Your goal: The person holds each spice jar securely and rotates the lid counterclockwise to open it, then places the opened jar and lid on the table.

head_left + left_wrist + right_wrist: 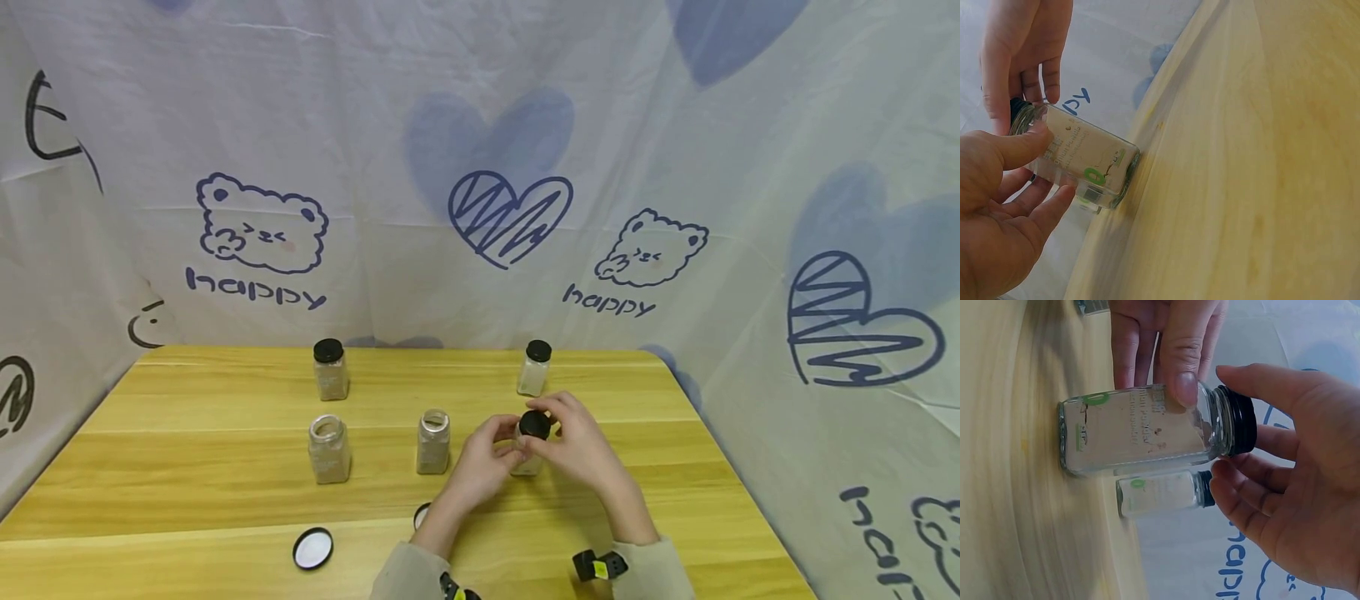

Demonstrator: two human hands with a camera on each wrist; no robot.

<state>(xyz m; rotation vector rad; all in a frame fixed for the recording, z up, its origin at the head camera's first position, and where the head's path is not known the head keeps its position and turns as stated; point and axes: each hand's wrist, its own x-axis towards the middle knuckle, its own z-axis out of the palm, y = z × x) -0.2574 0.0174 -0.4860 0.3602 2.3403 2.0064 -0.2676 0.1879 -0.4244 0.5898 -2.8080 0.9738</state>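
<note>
A glass spice jar (1138,431) of pale powder, labelled onion powder, stands on the table at the right of the head view. My left hand (480,462) holds its body between thumb and fingers. The thumb lies across the label in both wrist views. Around the black screw lid (535,423) at the top curl the thumb and fingers of my right hand (581,442). In the right wrist view, the lid sits on the jar's neck. The head view shows little of the jar's body, as the hands cover it.
Two uncapped jars (329,450) (432,443) stand left of the hands. Behind are two black-capped jars (331,371) (534,369). A loose lid (312,548) lies upturned in front; another lid (422,516) is partly hidden by the left forearm. A printed cloth (390,250) hangs behind the wooden table (187,467).
</note>
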